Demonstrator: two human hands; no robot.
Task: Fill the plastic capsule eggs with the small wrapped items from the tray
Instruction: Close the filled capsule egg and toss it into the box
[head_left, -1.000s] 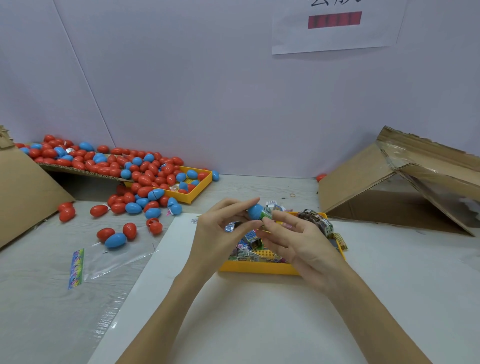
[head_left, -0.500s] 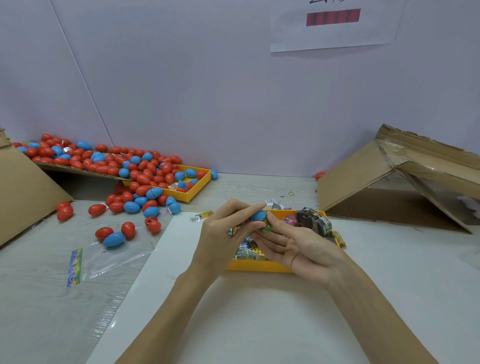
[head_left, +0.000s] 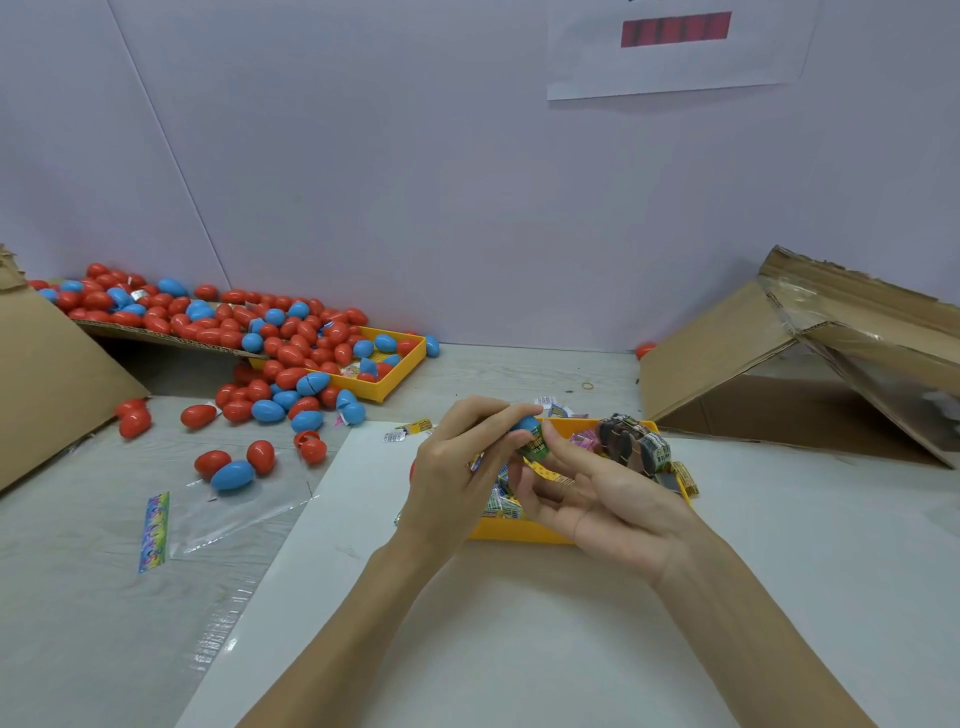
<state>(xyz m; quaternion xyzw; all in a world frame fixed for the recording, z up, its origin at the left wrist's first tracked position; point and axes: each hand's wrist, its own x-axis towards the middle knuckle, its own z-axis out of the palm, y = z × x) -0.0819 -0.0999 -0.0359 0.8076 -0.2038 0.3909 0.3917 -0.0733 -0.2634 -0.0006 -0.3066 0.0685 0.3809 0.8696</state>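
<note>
Left hand (head_left: 452, 467) is raised over the near yellow tray (head_left: 519, 531), fingers curled, thumb and forefinger pinching a blue capsule half (head_left: 525, 425) at its fingertips. Right hand (head_left: 602, 499) sits just to the right of it, palm turned up, fingers loosely bent; its forefinger and thumb pinch a small green wrapped item (head_left: 537, 446) and hold it against the open side of the blue half. Whether the item is partly inside the shell I cannot tell.

Below and behind both hands, the near tray holds a jumble of wrapped items (head_left: 501, 506); a banded bundle of dark packets (head_left: 631, 441) lies just beyond the right hand's fingers. The tray rests on a white sheet (head_left: 519, 649).

Well to the left of the left hand: loose red and blue eggs (head_left: 234, 470) on the tabletop, a clear bag with a rainbow strip (head_left: 156, 530), a second yellow tray (head_left: 389, 379) heaped with eggs. Far right of the right hand, a collapsed cardboard box (head_left: 779, 364).
</note>
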